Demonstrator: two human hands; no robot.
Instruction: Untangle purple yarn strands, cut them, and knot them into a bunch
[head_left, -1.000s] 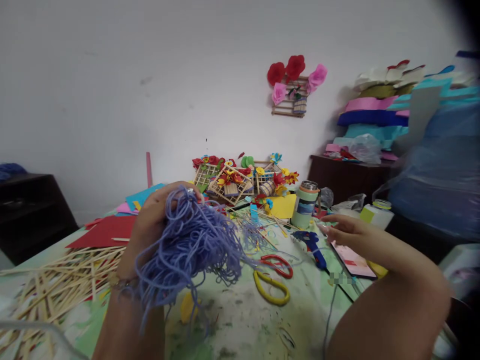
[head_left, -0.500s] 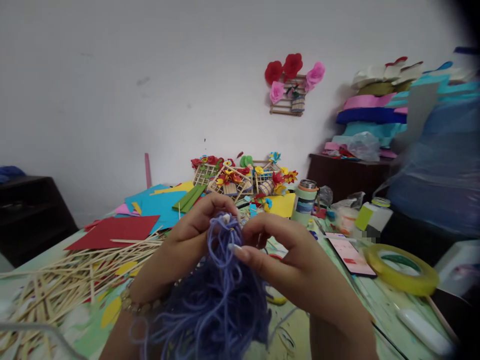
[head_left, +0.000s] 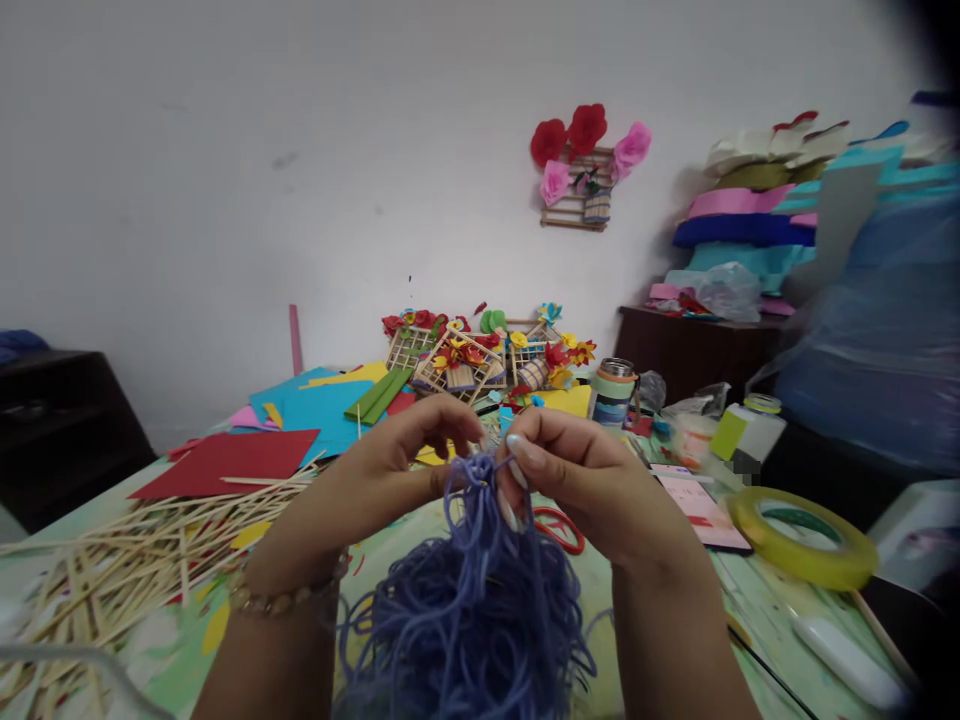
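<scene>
A big tangled bundle of purple-blue yarn (head_left: 472,620) hangs and spreads in front of me, its gathered top held up between both hands. My left hand (head_left: 409,455) pinches the yarn's top from the left, thumb and fingers closed around it. On the other side my right hand (head_left: 570,470) has a strand of the same yarn between thumb and fingertips, right beside the gathered top. Red-handled scissors (head_left: 561,528) lie on the table behind the yarn, partly hidden by my right hand.
Many thin wooden sticks (head_left: 150,560) cover the table's left, near red card (head_left: 225,463) and blue sheets (head_left: 322,408). Flower-decorated stick frames (head_left: 457,362) lean at the back. On the right are a thermos (head_left: 613,392), a phone (head_left: 701,510) and yellow tape (head_left: 806,540).
Both hands have shifted slightly right with the yarn's top. My right fingers have moved from the loose loops to pinching a strand. The bundle hangs wider, and the red scissors show more.
</scene>
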